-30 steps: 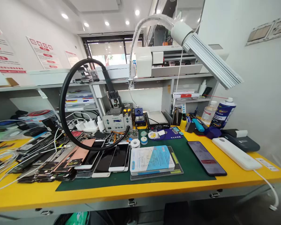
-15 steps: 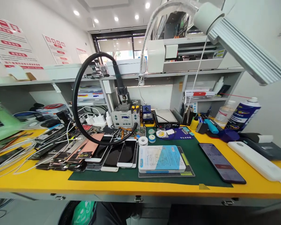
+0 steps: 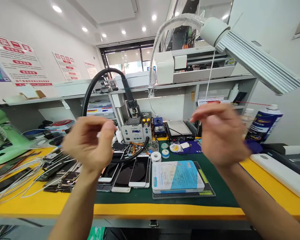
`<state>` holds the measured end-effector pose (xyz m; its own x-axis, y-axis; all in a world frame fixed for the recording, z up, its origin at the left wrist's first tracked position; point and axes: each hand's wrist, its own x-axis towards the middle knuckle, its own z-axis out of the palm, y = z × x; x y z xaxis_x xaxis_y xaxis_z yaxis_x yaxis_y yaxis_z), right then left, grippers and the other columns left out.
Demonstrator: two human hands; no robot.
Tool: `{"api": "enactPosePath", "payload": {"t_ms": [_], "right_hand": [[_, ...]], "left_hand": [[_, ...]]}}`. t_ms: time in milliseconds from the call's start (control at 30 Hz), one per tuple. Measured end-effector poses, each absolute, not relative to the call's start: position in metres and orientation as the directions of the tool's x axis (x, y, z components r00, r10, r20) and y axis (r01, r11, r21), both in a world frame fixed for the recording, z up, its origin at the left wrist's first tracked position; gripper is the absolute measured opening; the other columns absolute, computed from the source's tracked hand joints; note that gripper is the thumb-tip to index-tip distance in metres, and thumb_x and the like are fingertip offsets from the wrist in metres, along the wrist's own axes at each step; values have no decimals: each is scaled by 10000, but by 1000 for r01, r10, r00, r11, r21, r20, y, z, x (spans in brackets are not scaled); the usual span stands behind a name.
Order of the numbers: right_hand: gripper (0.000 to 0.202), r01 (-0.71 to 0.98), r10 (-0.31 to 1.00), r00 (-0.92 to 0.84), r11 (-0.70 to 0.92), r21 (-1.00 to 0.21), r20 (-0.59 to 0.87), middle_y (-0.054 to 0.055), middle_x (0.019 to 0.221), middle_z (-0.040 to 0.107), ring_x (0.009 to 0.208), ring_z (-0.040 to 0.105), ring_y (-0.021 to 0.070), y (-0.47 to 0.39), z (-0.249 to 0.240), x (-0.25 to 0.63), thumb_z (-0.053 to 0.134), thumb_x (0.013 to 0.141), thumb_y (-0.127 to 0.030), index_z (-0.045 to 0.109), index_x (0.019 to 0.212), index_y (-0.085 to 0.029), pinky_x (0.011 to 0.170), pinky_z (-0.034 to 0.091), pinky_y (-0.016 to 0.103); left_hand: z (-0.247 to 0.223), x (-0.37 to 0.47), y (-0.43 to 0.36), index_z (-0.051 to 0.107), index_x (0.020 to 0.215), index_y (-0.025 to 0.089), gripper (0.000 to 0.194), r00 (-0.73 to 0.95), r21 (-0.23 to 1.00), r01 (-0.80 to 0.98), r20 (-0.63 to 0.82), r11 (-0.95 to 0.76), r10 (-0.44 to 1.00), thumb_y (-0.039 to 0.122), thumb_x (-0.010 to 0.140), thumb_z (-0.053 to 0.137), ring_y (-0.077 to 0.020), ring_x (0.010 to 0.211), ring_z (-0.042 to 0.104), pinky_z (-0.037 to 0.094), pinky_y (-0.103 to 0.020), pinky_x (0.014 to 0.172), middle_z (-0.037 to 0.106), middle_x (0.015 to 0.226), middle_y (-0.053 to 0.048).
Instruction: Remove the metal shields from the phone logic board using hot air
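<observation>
Both of my hands are raised above the workbench, slightly blurred. My left hand (image 3: 91,141) hangs in front of the phone stack, its fingers loosely curled and thumb raised, with nothing visible in it. My right hand (image 3: 221,133) is over the right side of the green mat (image 3: 140,197), fingers bent inward, also with nothing visible in it. Between and below them lies a blue-and-white flat box (image 3: 177,176) on a dark grid plate (image 3: 207,191). White-framed phones (image 3: 139,171) lie to the left of the box. Neither hand touches anything on the bench.
Behind stand a hot-air station (image 3: 133,131) with a looping black hose (image 3: 90,88), and a heating plate (image 3: 178,130). A lamp (image 3: 257,60) overhangs the right. A spray can (image 3: 263,123) and white device (image 3: 280,175) are at right, cables (image 3: 27,163) and a green fan (image 3: 5,140) at left.
Both my hands and forearms have come up into view from below, covering some phones and the dark phone on the right. The view has tilted slightly upward.
</observation>
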<state>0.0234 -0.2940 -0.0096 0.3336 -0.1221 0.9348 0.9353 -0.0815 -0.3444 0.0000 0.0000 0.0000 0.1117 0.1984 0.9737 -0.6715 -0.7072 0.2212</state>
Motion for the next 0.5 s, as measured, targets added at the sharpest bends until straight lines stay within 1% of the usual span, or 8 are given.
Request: {"api": "enactPosePath", "payload": {"t_ms": [67,100,167,233,300,367,433,500], "right_hand": [[309,922,-100,381,-37,-386,919,9,895,651,750,629,169,-283,-27,42,578,1012,-472,664,962,-179,688,540,344],[315,909,-68,414,-31,-416,908,-8,834,627,691,601,154,-279,-37,50,577,1011,-472,660,924,-181,641,519,318],[304,883,-16,468,-42,-468,884,-10,831,618,678,591,148,-276,-56,63,575,1017,-457,653,930,-177,616,504,303],[290,865,29,500,-72,-497,866,-2,860,618,720,595,157,-278,-69,69,577,1018,-438,655,919,-177,634,502,309],[237,859,54,507,-112,-499,860,5,882,610,776,593,174,-281,-77,70,582,1016,-380,660,915,-181,675,494,330],[156,861,67,497,-157,-483,865,18,891,602,810,584,192,-283,-82,69,571,1009,-285,663,924,-192,697,474,351],[105,870,85,472,-209,-447,878,36,887,605,825,577,212,-282,-85,69,571,977,-199,662,925,-204,704,456,373],[80,880,119,437,-259,-397,892,50,868,610,827,572,229,-279,-88,69,605,927,-152,661,915,-207,698,447,387]], "left_hand": [[-11,27,2,640,912,127,278,189,250,-690,968,-679,163,394,986,624,-88,597,583,523,-233,574,613,733,28],[-19,40,4,633,883,127,290,235,276,-689,960,-670,153,396,990,617,-78,558,557,500,-217,541,592,694,40],[-37,64,8,626,865,127,294,320,336,-661,935,-671,153,391,993,614,-68,528,528,476,-202,512,577,675,47],[-55,79,14,624,858,127,295,395,384,-616,906,-688,152,390,992,615,-67,530,527,477,-202,513,580,682,45],[-67,85,21,629,860,128,293,459,418,-564,875,-712,150,392,987,623,-74,553,543,494,-213,538,590,698,39],[-74,85,29,633,866,129,290,511,445,-508,845,-737,158,394,982,629,-80,573,555,507,-225,560,598,713,34],[-76,84,34,633,869,129,288,547,470,-458,818,-755,177,394,981,629,-83,581,558,511,-229,569,602,722,31],[-78,84,38,633,872,130,285,574,491,-419,795,-764,196,393,981,628,-85,589,562,514,-232,574,605,729,29]]}}
